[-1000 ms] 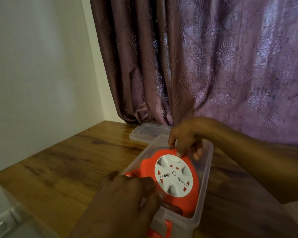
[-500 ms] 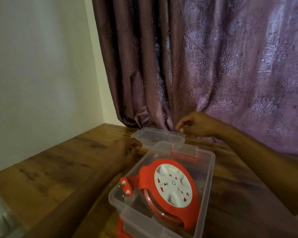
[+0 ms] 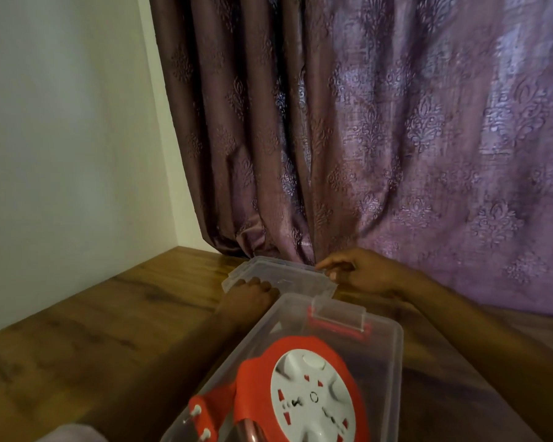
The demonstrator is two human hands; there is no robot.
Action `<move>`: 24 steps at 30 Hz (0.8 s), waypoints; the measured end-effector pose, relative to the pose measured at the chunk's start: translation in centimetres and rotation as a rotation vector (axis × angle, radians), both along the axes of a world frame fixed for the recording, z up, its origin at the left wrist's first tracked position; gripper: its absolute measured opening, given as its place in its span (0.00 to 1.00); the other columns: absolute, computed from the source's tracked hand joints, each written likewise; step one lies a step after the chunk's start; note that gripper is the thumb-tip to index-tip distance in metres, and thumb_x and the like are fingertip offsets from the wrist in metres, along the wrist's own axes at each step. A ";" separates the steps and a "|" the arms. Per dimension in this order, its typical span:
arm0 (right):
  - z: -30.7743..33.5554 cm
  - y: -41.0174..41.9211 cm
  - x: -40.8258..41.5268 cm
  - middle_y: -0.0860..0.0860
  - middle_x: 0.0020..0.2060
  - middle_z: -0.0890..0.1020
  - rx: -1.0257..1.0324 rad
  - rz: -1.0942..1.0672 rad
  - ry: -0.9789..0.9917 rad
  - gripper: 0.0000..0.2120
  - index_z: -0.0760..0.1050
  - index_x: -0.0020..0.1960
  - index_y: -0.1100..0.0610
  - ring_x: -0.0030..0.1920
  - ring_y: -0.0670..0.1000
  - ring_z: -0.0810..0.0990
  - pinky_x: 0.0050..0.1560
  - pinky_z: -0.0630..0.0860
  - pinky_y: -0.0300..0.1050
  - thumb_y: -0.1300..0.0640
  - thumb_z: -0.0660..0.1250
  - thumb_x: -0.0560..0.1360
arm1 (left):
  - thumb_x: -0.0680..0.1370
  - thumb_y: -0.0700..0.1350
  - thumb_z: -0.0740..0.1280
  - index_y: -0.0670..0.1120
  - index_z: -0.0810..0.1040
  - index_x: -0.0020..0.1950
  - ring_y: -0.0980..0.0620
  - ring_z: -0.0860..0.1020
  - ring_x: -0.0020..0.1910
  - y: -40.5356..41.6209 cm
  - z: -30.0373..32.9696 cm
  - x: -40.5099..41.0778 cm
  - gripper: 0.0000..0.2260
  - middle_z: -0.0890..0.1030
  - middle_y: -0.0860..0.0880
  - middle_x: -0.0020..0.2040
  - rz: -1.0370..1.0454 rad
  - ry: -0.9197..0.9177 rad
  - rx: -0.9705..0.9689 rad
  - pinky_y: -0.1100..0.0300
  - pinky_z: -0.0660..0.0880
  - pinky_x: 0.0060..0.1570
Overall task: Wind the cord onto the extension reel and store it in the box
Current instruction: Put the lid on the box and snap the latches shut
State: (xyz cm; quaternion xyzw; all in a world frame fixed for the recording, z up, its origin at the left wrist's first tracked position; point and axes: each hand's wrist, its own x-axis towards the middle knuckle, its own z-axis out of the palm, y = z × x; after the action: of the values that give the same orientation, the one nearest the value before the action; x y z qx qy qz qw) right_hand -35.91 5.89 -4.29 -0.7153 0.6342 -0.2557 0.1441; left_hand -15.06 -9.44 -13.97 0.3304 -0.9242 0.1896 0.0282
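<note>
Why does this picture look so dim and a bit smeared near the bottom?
Head view: the room light is low and warm, so the wooden table looks dull; the curtain catches a soft sheen on its right side. The reel in the clear box is slightly motion-blurred, as is the lid. The wide lens bends the wall edge.

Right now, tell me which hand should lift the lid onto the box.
Right hand: its fingers pinch the clear lid's far corner, ready to lift. The left hand only rests on the near edge.
</note>
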 end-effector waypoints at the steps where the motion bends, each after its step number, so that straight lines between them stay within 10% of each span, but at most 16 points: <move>1: -0.1 0.1 -0.1 0.51 0.55 0.81 -0.008 -0.008 0.015 0.14 0.76 0.62 0.53 0.55 0.47 0.78 0.55 0.72 0.35 0.59 0.65 0.77 | 0.79 0.50 0.57 0.48 0.71 0.64 0.45 0.73 0.61 0.0 0.0 0.0 0.16 0.75 0.46 0.62 0.000 -0.004 -0.019 0.47 0.69 0.60; 11: 0.5 2.2 0.3 0.51 0.55 0.81 -0.171 -0.103 0.033 0.14 0.75 0.61 0.54 0.50 0.44 0.76 0.45 0.67 0.22 0.59 0.65 0.76 | 0.75 0.51 0.58 0.48 0.69 0.62 0.42 0.71 0.56 4.1 4.4 3.5 0.17 0.74 0.45 0.57 -0.058 0.223 -0.167 0.49 0.71 0.52; 19: 2.7 3.7 3.4 0.49 0.61 0.74 -0.303 -0.149 -0.179 0.28 0.62 0.70 0.46 0.58 0.50 0.75 0.59 0.73 0.49 0.47 0.66 0.74 | 0.75 0.36 0.63 0.37 0.72 0.56 0.40 0.73 0.42 12.1 14.6 7.1 0.10 0.74 0.38 0.49 -0.171 0.530 -0.381 0.53 0.65 0.34; 24: 5.8 5.8 6.6 0.47 0.59 0.76 -0.466 -0.056 -0.556 0.25 0.63 0.68 0.53 0.56 0.46 0.77 0.56 0.75 0.46 0.45 0.64 0.75 | 0.78 0.38 0.57 0.41 0.73 0.59 0.43 0.75 0.44 18.0 21.6 9.4 0.12 0.76 0.40 0.53 -0.236 0.815 -0.401 0.51 0.72 0.40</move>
State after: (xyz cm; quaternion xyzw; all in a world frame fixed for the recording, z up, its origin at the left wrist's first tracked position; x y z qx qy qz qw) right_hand -29.28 11.67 1.55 -0.6143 0.5150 -0.5819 0.1370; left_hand -5.63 8.58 7.58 0.2587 -0.8142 0.2145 0.4734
